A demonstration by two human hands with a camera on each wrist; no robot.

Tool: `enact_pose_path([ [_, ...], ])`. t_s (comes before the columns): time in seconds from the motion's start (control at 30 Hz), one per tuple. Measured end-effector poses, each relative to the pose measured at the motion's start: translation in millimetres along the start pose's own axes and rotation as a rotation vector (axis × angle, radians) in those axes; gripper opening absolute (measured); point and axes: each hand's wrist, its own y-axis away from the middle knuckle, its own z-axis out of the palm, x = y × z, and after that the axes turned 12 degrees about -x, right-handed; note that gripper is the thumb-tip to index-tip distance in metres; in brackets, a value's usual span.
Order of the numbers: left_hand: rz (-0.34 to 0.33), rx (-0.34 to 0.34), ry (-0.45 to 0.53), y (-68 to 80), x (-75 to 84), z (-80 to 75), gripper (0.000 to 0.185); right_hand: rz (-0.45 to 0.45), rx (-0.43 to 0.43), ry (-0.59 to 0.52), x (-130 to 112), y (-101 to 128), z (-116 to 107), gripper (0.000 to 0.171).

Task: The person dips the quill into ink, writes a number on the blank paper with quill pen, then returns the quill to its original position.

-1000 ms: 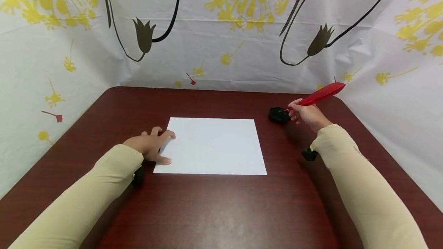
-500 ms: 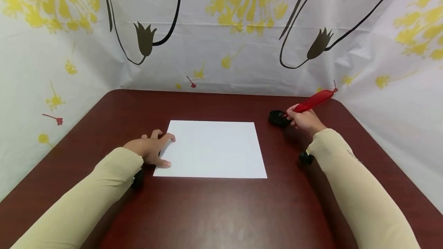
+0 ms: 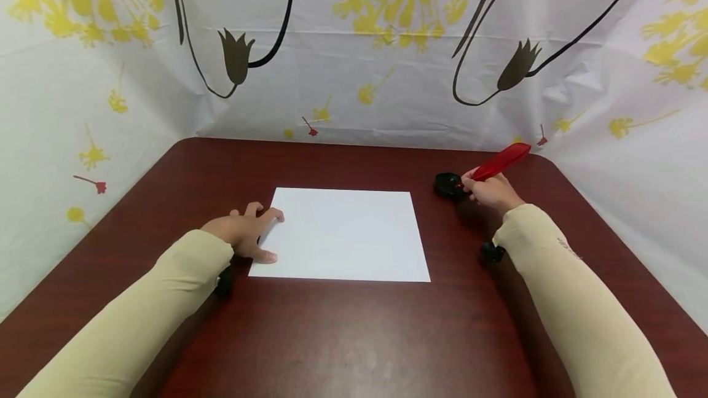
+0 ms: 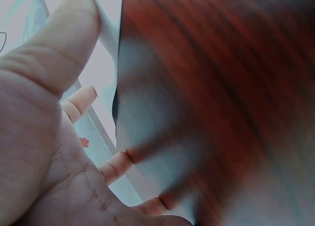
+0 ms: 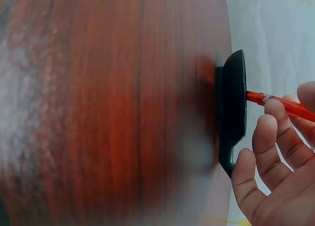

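The red feather-shaped quill pen (image 3: 500, 161) has tipped lower — a second ago its plume slanted well up and off to the right, clear above the table's far edge; now it lies at a shallower angle, with the plume's end close over that rim. The right hand (image 3: 489, 188) pinching its stem has drawn a little nearer the small round black inkwell (image 3: 447, 184), so the knuckles sit just beside the pot and the pen's tip meets its top. In the head view the whole scene has also shifted slightly — the camera moved a touch, not the things on the table.
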Motion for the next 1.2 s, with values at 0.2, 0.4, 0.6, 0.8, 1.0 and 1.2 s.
enact_pose_path([
  [0.2,-0.001,-0.004,0.002,1.5,3.3,0.1,0.084,0.007,-0.023,0.032,0.3,2.1,-1.9,0.033],
  [0.4,-0.003,-0.004,-0.002,2.3,3.5,0.0,0.085,0.000,-0.036,0.033,-1.1,2.6,-3.4,0.033],
  [0.6,-0.005,0.002,-0.010,3.1,3.4,-1.8,0.086,-0.029,-0.018,0.027,-6.5,3.8,-3.1,0.034],
  [0.8,0.003,-0.003,-0.019,3.9,3.0,-4.1,0.083,-0.052,-0.023,-0.014,-12.3,3.2,0.1,0.038],
  [1.0,0.006,-0.014,-0.035,3.3,2.2,-3.5,0.085,-0.080,-0.036,-0.016,-18.0,1.8,4.7,0.033],
  [1.2,0.006,-0.024,-0.037,1.5,1.5,-4.2,0.087,-0.076,-0.047,-0.017,-26.8,0.8,10.5,0.032],
])
